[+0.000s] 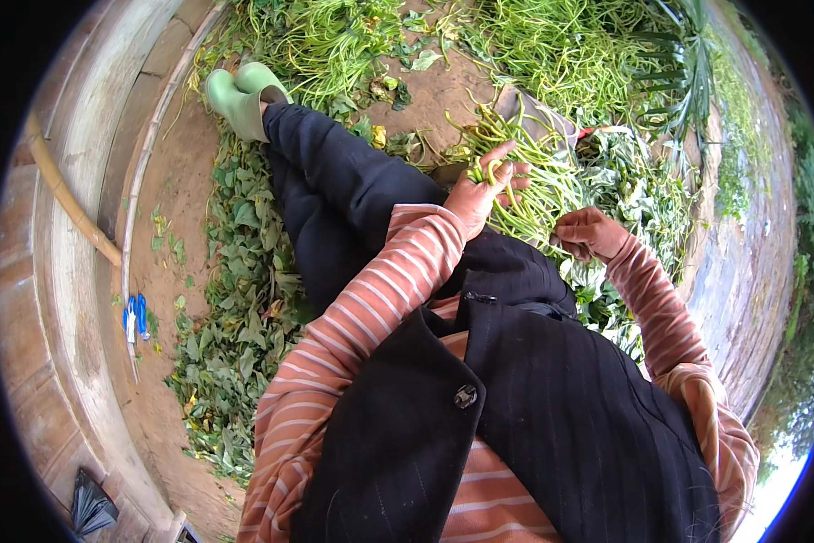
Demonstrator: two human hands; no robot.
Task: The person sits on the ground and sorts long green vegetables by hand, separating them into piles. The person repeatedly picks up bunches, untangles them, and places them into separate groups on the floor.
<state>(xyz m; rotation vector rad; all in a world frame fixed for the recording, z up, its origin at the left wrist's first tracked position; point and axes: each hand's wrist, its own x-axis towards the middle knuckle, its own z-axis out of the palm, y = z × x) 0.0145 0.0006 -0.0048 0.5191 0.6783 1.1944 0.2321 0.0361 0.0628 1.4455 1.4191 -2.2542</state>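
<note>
My left hand (491,186) is curled around a few green stems near the lap, its fingers partly spread. Long, thin green stems (539,176), tangled in a loose bundle, lie just beyond and beneath it. At the bundle's near right end is my right hand (586,234), its fingers bent and pinched together. Whether something thin is between those fingertips cannot be told. A grey cloth or sack (515,108) shows partly under the bundle, with a bit of red beside it.
Heaps of green stems (556,47) cover the ground ahead. Stripped leaves (244,271) lie left of the legs, more leaves (627,176) at right. A bamboo pole (132,203), blue-and-white item (135,317) and black plastic bag (93,506) are at left; a palm frond (695,75) hangs at right.
</note>
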